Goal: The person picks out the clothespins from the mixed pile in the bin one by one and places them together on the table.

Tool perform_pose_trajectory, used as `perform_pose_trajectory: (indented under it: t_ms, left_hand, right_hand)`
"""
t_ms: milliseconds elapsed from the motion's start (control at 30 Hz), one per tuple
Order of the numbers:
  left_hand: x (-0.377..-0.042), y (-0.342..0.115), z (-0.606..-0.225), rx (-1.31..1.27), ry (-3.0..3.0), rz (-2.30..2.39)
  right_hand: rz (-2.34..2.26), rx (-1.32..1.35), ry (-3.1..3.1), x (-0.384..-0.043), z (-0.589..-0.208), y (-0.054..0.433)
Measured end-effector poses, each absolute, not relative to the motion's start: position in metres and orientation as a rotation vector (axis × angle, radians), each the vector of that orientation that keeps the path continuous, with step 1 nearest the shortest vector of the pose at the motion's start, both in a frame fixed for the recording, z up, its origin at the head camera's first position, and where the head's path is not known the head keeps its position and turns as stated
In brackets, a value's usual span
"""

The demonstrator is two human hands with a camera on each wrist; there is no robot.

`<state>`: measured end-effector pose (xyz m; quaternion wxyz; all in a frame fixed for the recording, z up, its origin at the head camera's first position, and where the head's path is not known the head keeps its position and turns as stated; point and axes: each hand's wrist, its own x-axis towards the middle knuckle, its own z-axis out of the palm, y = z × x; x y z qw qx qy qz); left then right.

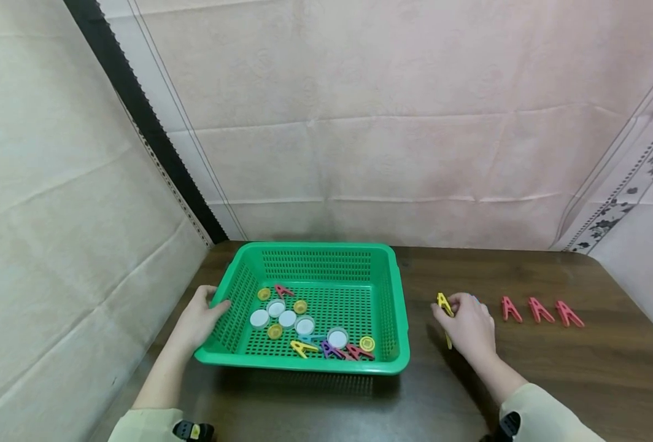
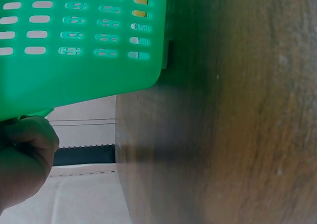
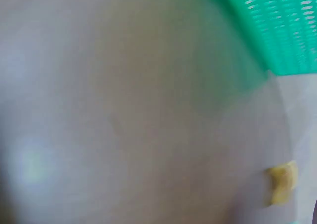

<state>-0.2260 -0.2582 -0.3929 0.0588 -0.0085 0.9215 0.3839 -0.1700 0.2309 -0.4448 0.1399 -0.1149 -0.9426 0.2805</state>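
Note:
A green plastic basket [image 1: 384,264] stands on the wooden table, and my left hand [image 1: 199,319] grips its left rim. In the left wrist view the curled fingers of that hand [image 2: 27,159] show at the basket's rim [image 2: 99,87]. To the right of the basket, my right hand [image 1: 470,325] pinches a yellow clothespin [image 1: 444,303] just over the table. Another bit of yellow shows below the fingers; whether it belongs to the same clothespin I cannot tell. The right wrist view is blurred, with the yellow clothespin [image 3: 283,183] near its right edge.
Three pink clothespins [image 1: 540,310] lie in a row on the table [image 1: 625,362], right of my right hand. Inside the basket are white round caps [image 1: 259,318], yellow round caps [image 1: 275,331] and clothespins in several colours [image 1: 303,348]. Cloth [image 1: 404,153] hangs behind and at both sides.

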Motion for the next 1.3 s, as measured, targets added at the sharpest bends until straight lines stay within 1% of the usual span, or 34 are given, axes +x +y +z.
perform_pose_trajectory:
  t_ms: [267,467,733,867,1300]
  left_hand:
    - [-0.227,-0.258,-0.393,-0.029,2.779,1.162]
    - [-0.228,-0.260,-0.394,-0.022,2.780,1.171]
    - [-0.226,-0.259,-0.393,-0.014,2.776,1.178]
    - [-0.226,-0.258,-0.391,-0.008,2.773,1.188]
    - [-0.227,-0.259,-0.393,-0.007,2.776,1.184]
  right_hand:
    - [0.914,-0.143,-2.670,-0.197,-0.400,0.212]
    - [0.858,-0.036,-2.698,-0.220,-0.376,0.186]
    - [0.835,0.096,-2.756,-0.238,-0.361,0.157]
    - [0.819,0.119,-2.798,-0.244,-0.354,0.145]
    - [0.803,0.204,-2.827,-0.253,-0.347,0.114]
